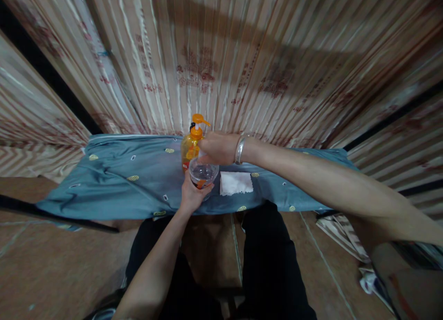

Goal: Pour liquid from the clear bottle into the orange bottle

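Note:
My left hand (194, 193) is wrapped round a clear plastic cup (204, 171) whose open mouth faces up toward me. Orange and dark print shows on the cup's side. Over the cup's far rim, my right hand (221, 147) is closed with its fingers pointing down; a pale bit shows at the fingertips, but I cannot make out what it is. Just behind the cup stands a yellow pump bottle (187, 149) with an orange pump head (197, 118). A folded white tissue (236, 183) lies to the right of the cup.
A blue-grey patterned cloth (114, 181) covers the low table. Behind it hangs a striped curtain (214, 57), with dark metal poles (51, 66) at the sides. My knees are close to the table's front edge. Striped fabric (342, 237) lies low at the right.

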The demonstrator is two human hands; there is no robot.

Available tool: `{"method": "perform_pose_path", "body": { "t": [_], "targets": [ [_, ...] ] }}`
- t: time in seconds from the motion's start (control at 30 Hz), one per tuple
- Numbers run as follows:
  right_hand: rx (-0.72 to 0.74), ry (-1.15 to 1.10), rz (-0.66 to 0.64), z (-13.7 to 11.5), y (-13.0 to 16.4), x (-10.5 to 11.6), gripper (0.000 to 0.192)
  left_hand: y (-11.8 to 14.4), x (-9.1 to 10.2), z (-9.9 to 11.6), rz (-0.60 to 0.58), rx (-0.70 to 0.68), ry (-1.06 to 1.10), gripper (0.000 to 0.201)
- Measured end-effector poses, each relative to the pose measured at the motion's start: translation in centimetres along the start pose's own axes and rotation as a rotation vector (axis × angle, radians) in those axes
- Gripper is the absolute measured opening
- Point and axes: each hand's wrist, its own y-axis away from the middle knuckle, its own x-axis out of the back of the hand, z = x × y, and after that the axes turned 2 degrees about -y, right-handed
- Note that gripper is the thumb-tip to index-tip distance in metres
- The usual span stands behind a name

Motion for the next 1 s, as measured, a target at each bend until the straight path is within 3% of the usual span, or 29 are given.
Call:
{"method": "perform_pose_path", "body": {
  "t": [0.1, 0.27, 0.47, 0.57, 0.7, 0.83, 1.0],
  "targets": [
    [0.053, -0.004, -0.030, 0.2, -0.1, 0.0, 0.030, 0.0, 0.1, 0.0, -0.005, 0.003, 0.001, 0.076],
    [0.060, -0.057, 0.020, 0.6, 0.1, 0.3, 0.051, -0.1, 0.1, 0.0, -0.004, -0.003, 0.006, 0.079],
    [-0.023, 0.009, -0.039, -0.4, 0.1, 0.9, 0.030, -0.1, 0.0, -0.1, -0.009, -0.013, -0.003, 0.080],
    [0.028, 0.019, -0.058, -0.2, 0.1, 1.0, 0.033, -0.1, 0.1, -0.2, -0.019, -0.008, -0.018, 0.078],
    [0.058, -0.002, 0.028, 0.3, -0.1, 0.7, 0.042, -0.2, 0.1, -0.4, -0.015, -0.003, -0.038, 0.081],
    [0.014, 0.007, 0.042, 0.4, -0.5, 0.1, 0.036, -0.2, 0.0, -0.5, -0.011, -0.006, -0.044, 0.084],
    [0.124, 0.008, 0.053, 0.8, -0.5, -0.3, 0.029, -0.2, -0.1, -0.6, -0.010, -0.005, -0.047, 0.081]
  ]
}}
